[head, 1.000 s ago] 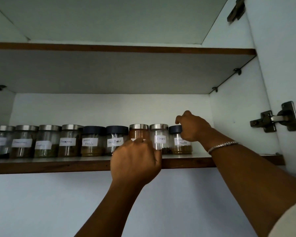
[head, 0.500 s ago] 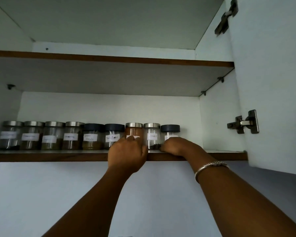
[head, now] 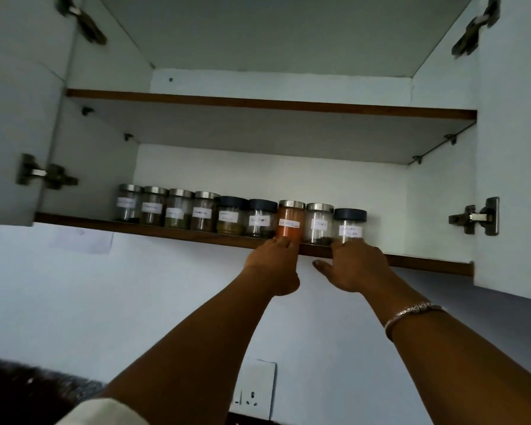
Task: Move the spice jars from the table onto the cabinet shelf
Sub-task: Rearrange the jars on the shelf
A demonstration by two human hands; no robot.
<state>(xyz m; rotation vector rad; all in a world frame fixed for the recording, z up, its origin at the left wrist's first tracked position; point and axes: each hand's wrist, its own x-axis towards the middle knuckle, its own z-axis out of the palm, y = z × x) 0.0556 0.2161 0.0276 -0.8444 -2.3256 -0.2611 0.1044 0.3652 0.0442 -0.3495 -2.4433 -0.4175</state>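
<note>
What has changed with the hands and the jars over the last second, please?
The right hand came down off the rightmost dark-lidded jar to the shelf edge. The left hand sank too, to the foot of the orange jar. The row of jars stayed put.

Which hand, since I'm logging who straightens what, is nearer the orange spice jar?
Left. The left hand is just below the orange spice jar, fingertips at its base; the right hand is further right, under the dark-lidded end jar.
</note>
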